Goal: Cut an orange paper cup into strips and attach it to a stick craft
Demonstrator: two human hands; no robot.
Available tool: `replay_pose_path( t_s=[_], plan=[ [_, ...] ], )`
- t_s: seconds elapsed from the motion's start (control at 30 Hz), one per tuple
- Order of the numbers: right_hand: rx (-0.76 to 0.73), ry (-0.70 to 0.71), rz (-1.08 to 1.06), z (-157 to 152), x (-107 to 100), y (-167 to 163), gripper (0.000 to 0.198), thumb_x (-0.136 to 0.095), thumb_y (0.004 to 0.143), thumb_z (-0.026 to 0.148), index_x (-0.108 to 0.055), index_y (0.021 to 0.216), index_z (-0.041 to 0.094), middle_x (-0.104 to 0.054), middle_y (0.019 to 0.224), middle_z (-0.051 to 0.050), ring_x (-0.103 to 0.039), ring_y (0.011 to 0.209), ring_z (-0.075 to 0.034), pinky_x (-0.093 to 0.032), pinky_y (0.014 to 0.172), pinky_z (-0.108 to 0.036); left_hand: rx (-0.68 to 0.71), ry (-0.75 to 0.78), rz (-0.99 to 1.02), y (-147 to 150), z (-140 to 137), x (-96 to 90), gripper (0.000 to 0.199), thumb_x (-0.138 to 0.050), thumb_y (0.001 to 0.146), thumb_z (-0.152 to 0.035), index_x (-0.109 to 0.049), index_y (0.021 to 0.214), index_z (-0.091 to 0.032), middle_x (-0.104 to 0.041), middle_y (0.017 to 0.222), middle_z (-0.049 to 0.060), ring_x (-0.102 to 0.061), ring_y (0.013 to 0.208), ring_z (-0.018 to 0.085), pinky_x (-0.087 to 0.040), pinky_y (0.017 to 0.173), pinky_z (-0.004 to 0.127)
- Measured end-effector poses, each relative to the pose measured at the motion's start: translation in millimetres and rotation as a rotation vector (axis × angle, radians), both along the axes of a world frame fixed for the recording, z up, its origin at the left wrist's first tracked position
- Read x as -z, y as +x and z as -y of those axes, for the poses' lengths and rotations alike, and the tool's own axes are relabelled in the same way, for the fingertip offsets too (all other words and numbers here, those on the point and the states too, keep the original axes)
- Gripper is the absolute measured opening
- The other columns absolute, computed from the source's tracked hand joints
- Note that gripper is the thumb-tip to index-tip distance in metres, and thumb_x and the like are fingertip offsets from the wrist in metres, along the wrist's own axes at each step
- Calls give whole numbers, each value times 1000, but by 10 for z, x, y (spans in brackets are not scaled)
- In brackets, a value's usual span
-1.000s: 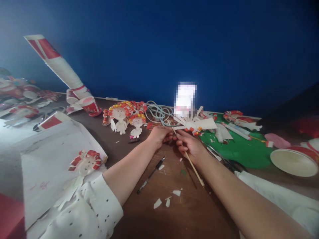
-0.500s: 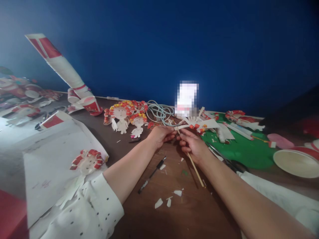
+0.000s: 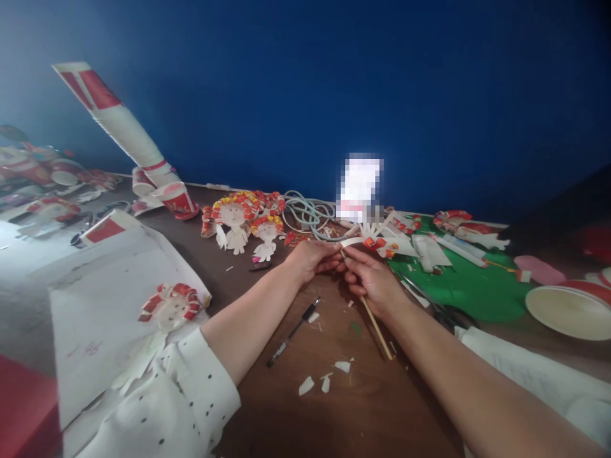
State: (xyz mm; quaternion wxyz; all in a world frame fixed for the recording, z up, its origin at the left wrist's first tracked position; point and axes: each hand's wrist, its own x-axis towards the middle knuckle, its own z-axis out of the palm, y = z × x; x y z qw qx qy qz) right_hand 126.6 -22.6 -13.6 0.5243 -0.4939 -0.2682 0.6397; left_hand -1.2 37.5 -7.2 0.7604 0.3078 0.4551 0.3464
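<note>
My left hand (image 3: 312, 261) is closed, its fingertips pinching the end of a white paper strip (image 3: 353, 242). The strip belongs to a cut-paper piece with red and orange curled ends (image 3: 375, 243), just beyond my fingers. In my right hand (image 3: 370, 275) is a thin wooden stick (image 3: 377, 327), its upper end meeting the strip between both hands and its lower end slanting toward me. Where strip and stick touch is partly covered by my fingers. A black pen (image 3: 293, 331) lies on the table below my hands, among white paper scraps (image 3: 306, 385).
Paper dolls with red and yellow curls (image 3: 233, 219) stand behind on the left. A coiled pale cable (image 3: 310, 213) lies at the wall. On the right are a green sheet (image 3: 482, 292), black-handled scissors (image 3: 453, 316) and a paper bowl (image 3: 568, 312). Paper cups (image 3: 174, 198) stand left.
The view has shifted slightly. The strip's end has drawn in closer to my fingertips at the stick's upper end; both hands keep nearly the same place and hold.
</note>
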Motion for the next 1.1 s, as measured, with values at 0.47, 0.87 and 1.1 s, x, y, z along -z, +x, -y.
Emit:
replay_pose_path(
  t_s=[0.47, 0.87, 1.1],
  plan=[
    [-42, 162, 232, 51, 111, -16, 43, -64, 72, 28, -61, 114, 20, -58, 64, 3, -40, 42, -5, -20, 32, -14, -32, 86, -119, 49, 40, -23, 11, -66, 75, -11, -64, 65, -9, -61, 57, 3, -57, 49, 8, -47, 49, 17],
    [-46, 184, 307, 95, 78, -77, 45, -62, 73, 30, -59, 117, 20, -58, 61, 4, -39, 40, -6, -23, 31, -15, -46, 150, -179, 75, 43, -7, 20, -67, 71, -13, -56, 54, -12, -54, 50, -1, -47, 40, 5, -41, 45, 19],
    [-70, 202, 369, 103, 93, -68, 46, -58, 77, 32, -58, 121, 19, -50, 51, 7, -34, 36, -6, -24, 31, -16, -34, 137, -158, 89, 68, -43, 22, -62, 75, -12, -54, 55, -12, -50, 46, -2, -48, 37, 7, -42, 44, 22]
  ],
)
